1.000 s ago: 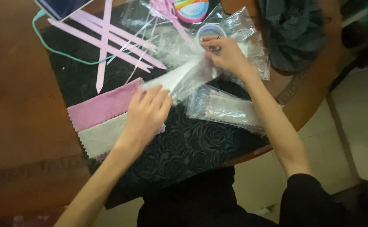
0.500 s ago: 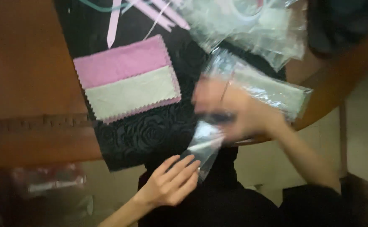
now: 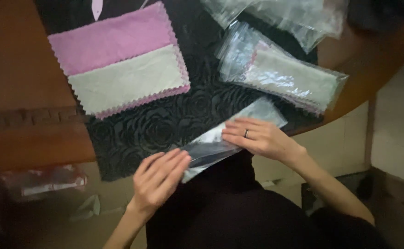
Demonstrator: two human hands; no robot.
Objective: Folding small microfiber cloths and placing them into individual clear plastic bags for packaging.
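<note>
Clear plastic sleeve (image 3: pixel 229 138) lies pinched between left hand (image 3: pixel 158 177) and right hand (image 3: pixel 257 138), fingers flat on it; beyond it, bagged cloths (image 3: pixel 285 74) lie beside the black lace mat (image 3: pixel 165 124).

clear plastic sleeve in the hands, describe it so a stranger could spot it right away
Start at the black rose-embossed cloth on the brown table. At its near edge, the left hand and right hand hold a flat clear plastic sleeve. Unlike the stacked packets farther back, it is single.

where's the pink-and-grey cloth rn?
Head view, upper left: the pink-and-grey cloth lies flat on the black mat, left of the bagged stack, away from both hands.
</note>
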